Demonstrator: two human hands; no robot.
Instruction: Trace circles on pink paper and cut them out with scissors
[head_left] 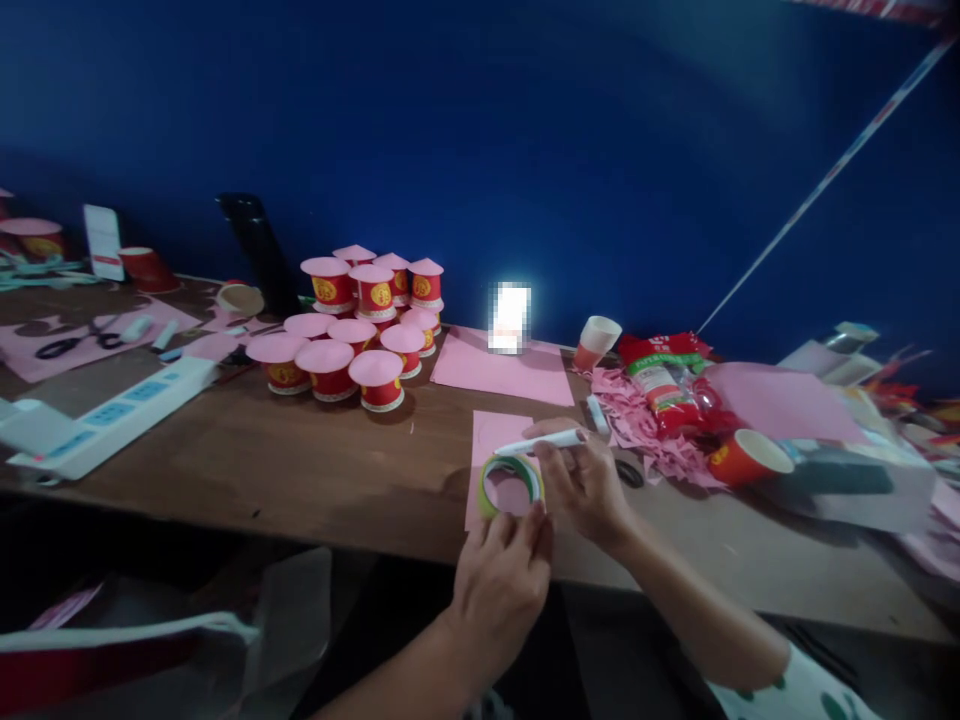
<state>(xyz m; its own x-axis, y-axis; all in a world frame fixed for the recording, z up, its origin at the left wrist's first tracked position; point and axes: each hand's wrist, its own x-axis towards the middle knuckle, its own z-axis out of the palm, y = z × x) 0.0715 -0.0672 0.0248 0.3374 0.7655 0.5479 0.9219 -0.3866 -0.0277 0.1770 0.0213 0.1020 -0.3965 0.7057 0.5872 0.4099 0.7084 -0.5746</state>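
On a small sheet of pink paper (482, 428) lies a roll of tape (486, 497), yellow-green outside and green inside. My left hand (504, 570) grips the near edge of the roll, fingers bent over its rim. A white marker (541, 441) is pinched in my right hand (589, 480), its tip pointing left above the far rim of the roll. Whether the tip touches the paper I cannot tell. Pink paper shows through the middle of the ring.
Stacked red paper cups with pink cone lids (328, 370) stand left of centre. A power strip (124, 415) and scissors (82, 340) lie further left. Behind the paper is a bright phone (510, 318). A red packet (664, 385), pink shreds and loose cups (750, 458) crowd the right.
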